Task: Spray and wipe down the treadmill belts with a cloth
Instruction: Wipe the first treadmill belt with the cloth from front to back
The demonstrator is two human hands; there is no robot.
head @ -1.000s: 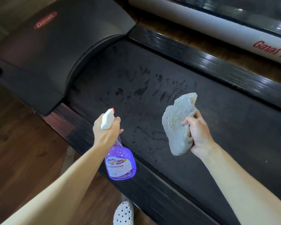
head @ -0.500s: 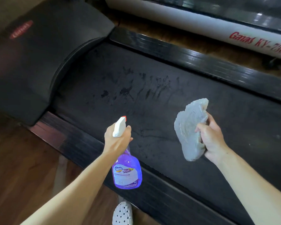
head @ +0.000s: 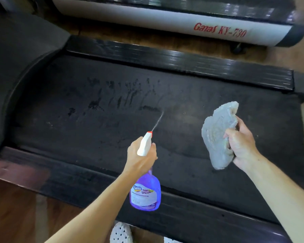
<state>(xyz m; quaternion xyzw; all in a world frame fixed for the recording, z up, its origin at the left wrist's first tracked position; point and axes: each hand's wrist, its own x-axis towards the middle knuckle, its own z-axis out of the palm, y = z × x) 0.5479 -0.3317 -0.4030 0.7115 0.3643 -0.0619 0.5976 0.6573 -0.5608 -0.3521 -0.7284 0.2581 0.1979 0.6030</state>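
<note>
The black treadmill belt (head: 191, 106) stretches across the view, with dark wet streaks on its left half. My left hand (head: 140, 156) grips the neck of a purple spray bottle (head: 146, 192) with a white trigger head; a thin jet of spray leaves the red nozzle toward the belt's middle. My right hand (head: 240, 144) holds a bunched grey cloth (head: 218, 135) in the air above the right part of the belt, apart from the surface.
Glossy black side rails (head: 174, 62) flank the belt. The dark motor hood (head: 16, 55) rises at left. A second treadmill with a white side panel (head: 165, 20) stands beyond. Wooden floor (head: 12, 211) lies at the near left, and my white perforated shoe (head: 121, 234) shows at the bottom.
The view has shifted right along the belt, showing its end. My left hand now sprays a jet from the bottle. My right hand still holds the cloth aloft.
</note>
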